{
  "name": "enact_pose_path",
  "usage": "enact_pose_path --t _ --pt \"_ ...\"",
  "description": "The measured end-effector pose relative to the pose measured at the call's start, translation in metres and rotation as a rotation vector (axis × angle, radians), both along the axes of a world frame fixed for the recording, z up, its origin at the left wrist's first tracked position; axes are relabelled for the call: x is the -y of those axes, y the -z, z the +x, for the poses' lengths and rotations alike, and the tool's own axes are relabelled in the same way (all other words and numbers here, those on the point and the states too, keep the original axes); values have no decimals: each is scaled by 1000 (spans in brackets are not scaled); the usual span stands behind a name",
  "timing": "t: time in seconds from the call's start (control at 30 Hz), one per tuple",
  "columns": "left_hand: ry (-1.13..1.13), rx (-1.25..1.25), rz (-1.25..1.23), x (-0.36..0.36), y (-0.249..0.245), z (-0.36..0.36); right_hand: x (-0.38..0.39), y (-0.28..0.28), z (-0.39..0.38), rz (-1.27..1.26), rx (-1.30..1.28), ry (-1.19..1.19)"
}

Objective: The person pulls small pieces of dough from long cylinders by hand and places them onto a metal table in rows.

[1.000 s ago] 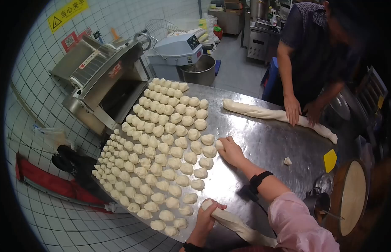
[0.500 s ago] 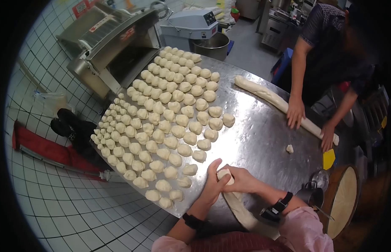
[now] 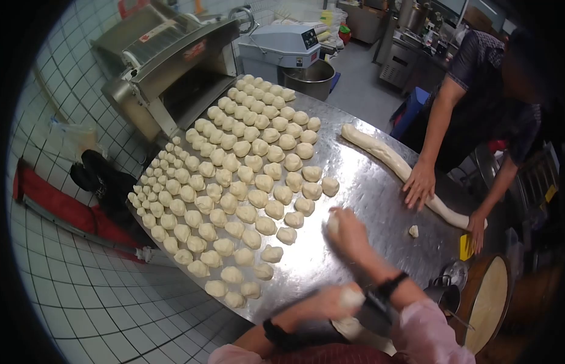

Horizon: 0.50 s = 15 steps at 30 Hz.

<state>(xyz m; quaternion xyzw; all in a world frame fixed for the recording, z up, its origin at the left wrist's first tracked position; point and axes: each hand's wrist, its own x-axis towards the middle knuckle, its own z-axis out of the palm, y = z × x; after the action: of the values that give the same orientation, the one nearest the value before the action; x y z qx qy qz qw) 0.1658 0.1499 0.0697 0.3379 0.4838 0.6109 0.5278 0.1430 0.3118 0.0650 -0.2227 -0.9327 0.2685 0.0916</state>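
My right hand [image 3: 348, 232] is closed round a dough piece [image 3: 333, 225], low over the steel table [image 3: 307, 261] and right of the rows of dough balls [image 3: 258, 198]. Nearer my body, my left hand [image 3: 328, 301] is blurred by motion, with pale dough [image 3: 351, 298] at its fingers. Just below that hand lies the end of a dough roll [image 3: 348, 327], partly hidden by my arms.
Across the table a co-worker's hands [image 3: 420, 184] rest on a long dough roll [image 3: 379, 150]. A small dough scrap [image 3: 413, 231] lies near it. A steel machine [image 3: 167, 67] borders the far left; a round wooden tub [image 3: 492, 303] stands at right.
My hands were together around one dough piece and are now apart. The right hand has moved forward with dough, while the left has moved down toward my body. The co-worker's roll has shifted slightly.
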Motion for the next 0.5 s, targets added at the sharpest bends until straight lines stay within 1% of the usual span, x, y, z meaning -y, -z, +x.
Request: enact_pose_path --t 0.03,0.07,0.1,0.17,0.2,0.23,0.3,0.33,0.43,0.5 --pt "246 -226 89 4 -15 2 -22 18 -9 -124 -102 68" --pt "34 -223 156 7 -3 6 -28 22 -9 -123 -99 41" --pt "9 -242 173 9 13 -4 -37 24 -17 -112 -111 -3" --pt "-367 511 -109 29 42 -24 -33 17 -25 -335 -226 -117" --pt "-464 531 -50 35 50 -24 -30 16 -29 -391 -224 -107" --pt "-457 534 -53 34 47 -22 -35 25 -32 -390 -222 -100" --pt "-473 651 -83 38 37 -15 -39 53 -35 -207 -120 -100" --pt "-473 645 -86 38 37 -16 -40 44 -40 -153 -21 -111" --pt "-502 685 -3 39 45 -16 -30 12 -31 -144 10 -81" --pt "-623 807 13 42 54 -18 -26 0 -10 -169 -25 -89"
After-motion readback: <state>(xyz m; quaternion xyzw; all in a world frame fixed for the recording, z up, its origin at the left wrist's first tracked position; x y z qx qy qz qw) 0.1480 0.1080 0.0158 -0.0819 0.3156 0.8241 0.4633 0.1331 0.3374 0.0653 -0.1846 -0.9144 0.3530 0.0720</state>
